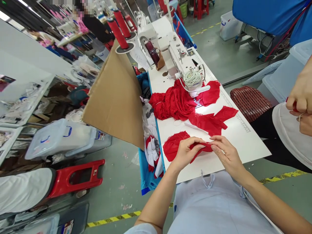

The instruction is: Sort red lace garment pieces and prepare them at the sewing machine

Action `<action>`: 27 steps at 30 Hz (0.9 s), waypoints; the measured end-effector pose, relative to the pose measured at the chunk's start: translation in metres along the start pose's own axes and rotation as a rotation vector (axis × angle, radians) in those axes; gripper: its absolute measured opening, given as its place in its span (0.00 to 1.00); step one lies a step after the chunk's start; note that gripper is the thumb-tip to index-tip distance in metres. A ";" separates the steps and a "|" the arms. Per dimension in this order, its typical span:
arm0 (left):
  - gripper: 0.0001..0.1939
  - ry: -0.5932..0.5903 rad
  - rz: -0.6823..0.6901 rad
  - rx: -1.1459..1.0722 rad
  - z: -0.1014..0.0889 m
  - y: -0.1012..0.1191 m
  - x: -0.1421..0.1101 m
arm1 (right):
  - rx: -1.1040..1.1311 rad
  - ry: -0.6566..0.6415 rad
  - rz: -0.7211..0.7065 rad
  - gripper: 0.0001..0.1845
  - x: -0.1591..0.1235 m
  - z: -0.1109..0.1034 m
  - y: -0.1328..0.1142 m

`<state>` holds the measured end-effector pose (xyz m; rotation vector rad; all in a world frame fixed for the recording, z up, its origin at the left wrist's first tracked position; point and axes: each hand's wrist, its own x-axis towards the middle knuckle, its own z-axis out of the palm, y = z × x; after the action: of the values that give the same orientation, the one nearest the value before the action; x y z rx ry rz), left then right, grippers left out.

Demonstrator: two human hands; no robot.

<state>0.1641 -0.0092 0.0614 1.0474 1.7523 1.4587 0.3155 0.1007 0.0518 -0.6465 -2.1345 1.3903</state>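
Note:
My left hand (pixel 186 152) and my right hand (pixel 225 152) both pinch a small piece of red lace fabric (pixel 203 148) at the near edge of the white sewing table (pixel 234 146). Just left of my hands a rounded stack of red lace pieces (pixel 172 146) lies flat. Further back lie a flat red lace panel (pixel 212 120) and a heaped pile of red lace (pixel 172 104) beside the white sewing machine (pixel 177 55).
A cardboard sheet (pixel 114 100) leans at the table's left. A blue bin (pixel 148 175) with scraps hangs under it. Red thread cones (pixel 118 32) stand behind. Another person's hands (pixel 301 100) work at the right edge. Plastic boxes (pixel 58 138) and a red stool (pixel 75 177) sit on the floor at left.

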 end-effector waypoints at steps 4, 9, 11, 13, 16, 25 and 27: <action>0.10 0.006 -0.103 -0.082 0.004 -0.001 0.001 | 0.035 -0.030 -0.030 0.14 0.002 0.000 -0.002; 0.20 -0.065 -0.167 -0.110 0.013 -0.009 -0.002 | 0.041 0.054 -0.070 0.13 0.002 -0.002 -0.005; 0.22 -0.042 -0.213 -0.090 0.018 -0.013 -0.004 | 0.014 0.072 -0.077 0.13 0.002 -0.004 -0.005; 0.18 -0.006 -0.249 -0.121 0.022 -0.015 -0.006 | -0.014 0.092 -0.087 0.13 0.002 -0.007 -0.003; 0.14 0.009 -0.231 -0.177 0.021 -0.012 -0.005 | -0.045 0.132 -0.097 0.11 0.002 -0.009 0.001; 0.09 -0.004 -0.040 0.046 0.013 0.007 0.003 | -0.020 0.073 0.025 0.18 0.002 -0.011 -0.006; 0.08 -0.001 -0.021 0.085 0.013 0.006 0.003 | -0.006 0.052 0.066 0.19 0.002 -0.011 -0.009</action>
<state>0.1752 0.0004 0.0650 1.0691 1.8338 1.3813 0.3202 0.1065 0.0645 -0.7533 -2.0945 1.3862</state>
